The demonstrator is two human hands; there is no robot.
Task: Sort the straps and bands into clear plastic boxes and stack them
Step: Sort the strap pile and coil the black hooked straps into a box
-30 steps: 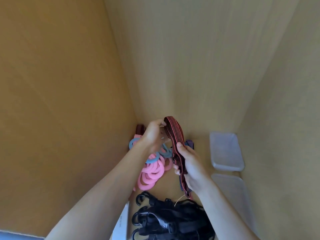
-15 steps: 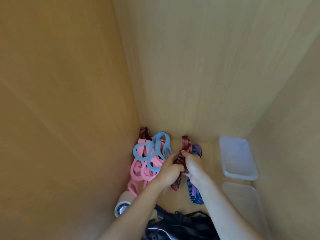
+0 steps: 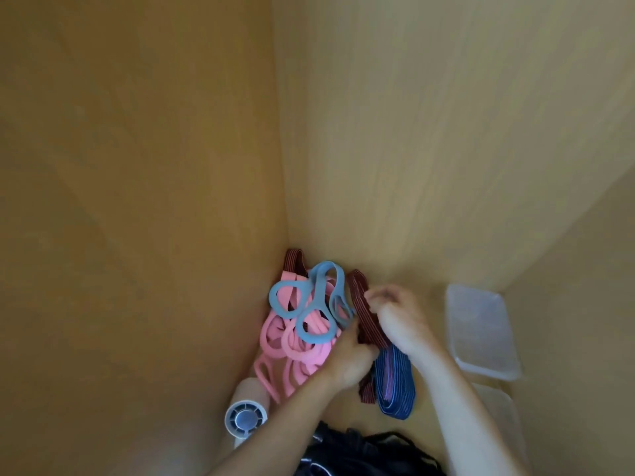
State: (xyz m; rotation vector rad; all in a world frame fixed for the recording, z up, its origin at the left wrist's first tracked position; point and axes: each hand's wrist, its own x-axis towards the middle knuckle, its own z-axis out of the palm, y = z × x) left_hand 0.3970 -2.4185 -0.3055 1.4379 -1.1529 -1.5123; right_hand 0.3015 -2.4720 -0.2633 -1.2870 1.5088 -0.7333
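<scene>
Both hands held the dark red strap [image 3: 360, 304] low in a wooden compartment [image 3: 412, 132]: the left hand [image 3: 350, 359] was curled round its middle, and the right hand [image 3: 400, 319] pinched it nearer the far end (the fingers were blurred). A blue strap [image 3: 395, 389] lay just beside it, partly under the right wrist. Pink bands [image 3: 281, 345] and light blue bands [image 3: 318, 304] were heaped to the left. A clear box [image 3: 481, 334] sat by the right wall. Black straps [image 3: 364, 451] lay nearest the camera.

The inside of a wooden cupboard [image 3: 429, 132] (plain veneer panels [image 3: 137, 166] on three sides).
</scene>
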